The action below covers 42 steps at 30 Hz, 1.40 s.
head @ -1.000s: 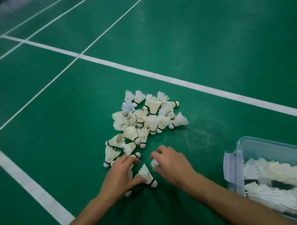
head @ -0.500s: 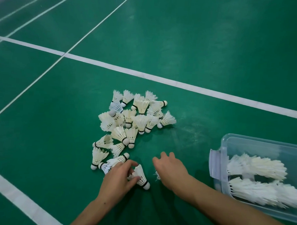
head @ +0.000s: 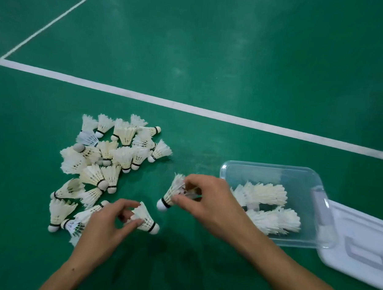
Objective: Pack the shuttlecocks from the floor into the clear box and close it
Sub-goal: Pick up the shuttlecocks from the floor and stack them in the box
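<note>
Several white feather shuttlecocks lie in a pile [head: 111, 159] on the green court floor at centre left. My left hand [head: 108, 226] pinches one shuttlecock [head: 146, 219] by its feathers at the pile's near edge. My right hand [head: 205, 200] holds another shuttlecock [head: 171, 193] lifted off the floor, cork end pointing down-left. The clear box [head: 270, 168] stands open to the right, with stacked rows of shuttlecocks [head: 267, 205] lying inside. Its lid [head: 361, 251] lies flat on the floor at the box's right.
A broad white court line [head: 188, 106] runs diagonally across the floor behind the pile and the box. A thinner line [head: 51, 23] branches off at the upper left. Green floor stretches beyond them.
My right hand has lifted a shuttlecock off the floor and moved right toward the box. My left hand now pinches the shuttlecock it was touching. The view has shifted right, showing the lid.
</note>
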Motion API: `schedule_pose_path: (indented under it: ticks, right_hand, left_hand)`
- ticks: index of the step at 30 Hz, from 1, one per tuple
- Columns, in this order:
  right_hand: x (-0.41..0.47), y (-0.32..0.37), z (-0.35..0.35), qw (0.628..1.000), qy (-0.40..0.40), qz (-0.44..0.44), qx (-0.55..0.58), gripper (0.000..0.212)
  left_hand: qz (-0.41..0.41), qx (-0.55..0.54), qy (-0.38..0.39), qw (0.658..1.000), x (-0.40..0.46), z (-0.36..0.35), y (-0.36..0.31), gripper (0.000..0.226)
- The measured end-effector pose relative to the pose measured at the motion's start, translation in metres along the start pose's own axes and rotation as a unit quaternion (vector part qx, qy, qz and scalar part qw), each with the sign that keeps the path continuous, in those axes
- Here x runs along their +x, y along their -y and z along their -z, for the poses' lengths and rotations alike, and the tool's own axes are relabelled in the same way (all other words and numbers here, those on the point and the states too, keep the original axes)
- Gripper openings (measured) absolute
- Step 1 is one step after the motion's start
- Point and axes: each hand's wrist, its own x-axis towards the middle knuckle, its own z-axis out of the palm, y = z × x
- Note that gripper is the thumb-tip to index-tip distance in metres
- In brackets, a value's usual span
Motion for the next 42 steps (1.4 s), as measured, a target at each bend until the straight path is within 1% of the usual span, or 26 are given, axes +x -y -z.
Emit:
schedule_pose_path:
  ticks: [2,3,5,6,7,10,12,15,17,20,23,25,29,33,37,39,40,42]
  right_hand:
    - [-0.024,-0.013,0.042,0.995,-0.078,-0.031,0.058,0.016]
    - [-0.035,-0.023,0.060,0.990,-0.122,-0.047,0.060,0.014]
    - [-0.054,-0.049,0.088,0.975,-0.203,-0.080,0.042,0.010]
    - [-0.060,-0.064,0.096,0.969,-0.224,-0.099,0.025,0.008]
    - [-0.064,-0.079,0.099,0.965,-0.229,-0.123,0.002,0.010]
    - [-0.059,-0.119,0.089,0.963,-0.196,-0.178,-0.045,0.023]
    - [-0.050,-0.130,0.074,0.970,-0.153,-0.175,-0.077,0.024]
    - [-0.040,-0.134,0.057,0.975,-0.088,-0.160,-0.124,0.019]
    - [-0.038,-0.136,0.052,0.970,-0.059,-0.171,-0.165,0.021]
    - [-0.035,-0.144,0.047,0.964,-0.057,-0.179,-0.186,0.023]
    - [-0.031,-0.148,0.041,0.964,-0.049,-0.178,-0.189,0.024]
    - [-0.028,-0.150,0.035,0.967,-0.049,-0.182,-0.173,0.023]
    - [-0.021,-0.156,0.025,0.971,-0.058,-0.185,-0.136,0.022]
    - [-0.015,-0.165,0.025,0.974,-0.056,-0.197,-0.099,0.026]
    - [-0.020,-0.162,0.037,0.978,-0.039,-0.199,-0.049,0.029]
    - [-0.025,-0.158,0.050,0.979,-0.053,-0.194,-0.039,0.037]
    - [-0.028,-0.155,0.059,0.978,-0.066,-0.192,-0.038,0.037]
    - [-0.037,-0.146,0.081,0.978,-0.103,-0.181,-0.022,0.031]
  left_hand:
    - [-0.026,-0.017,0.001,1.000,0.005,-0.004,-0.016,0.033]
    - [-0.039,-0.026,-0.001,0.999,0.008,-0.007,-0.024,0.033]
    - [-0.067,-0.039,-0.010,0.997,0.014,-0.011,-0.040,0.034]
    - [-0.084,-0.039,-0.015,0.996,0.016,-0.014,-0.049,0.035]
    - [-0.100,-0.037,-0.020,0.994,0.018,-0.016,-0.058,0.037]
    - [-0.132,-0.033,-0.032,0.990,0.022,-0.021,-0.083,0.041]
    - [-0.134,-0.046,-0.043,0.989,0.025,-0.024,-0.094,0.041]
    - [-0.145,-0.035,-0.066,0.987,0.029,-0.027,-0.100,0.030]
    - [-0.152,-0.020,-0.072,0.986,0.030,-0.028,-0.101,0.022]
    - [-0.174,0.000,-0.083,0.981,0.030,-0.028,-0.100,0.013]
    - [-0.179,0.004,-0.095,0.979,0.031,-0.028,-0.100,0.013]
    - [-0.181,0.002,-0.097,0.979,0.031,-0.028,-0.101,0.012]
    - [-0.193,-0.005,-0.092,0.977,0.031,-0.030,-0.103,0.019]
    - [-0.207,-0.007,-0.089,0.974,0.032,-0.031,-0.111,0.018]
    - [-0.241,-0.003,-0.060,0.969,0.039,-0.024,-0.132,0.012]
    - [-0.249,-0.030,-0.028,0.968,0.045,-0.023,-0.149,0.008]
    - [-0.254,-0.045,-0.009,0.966,0.048,-0.023,-0.158,0.007]
    - [-0.282,-0.052,0.022,0.958,0.058,-0.027,-0.176,0.008]
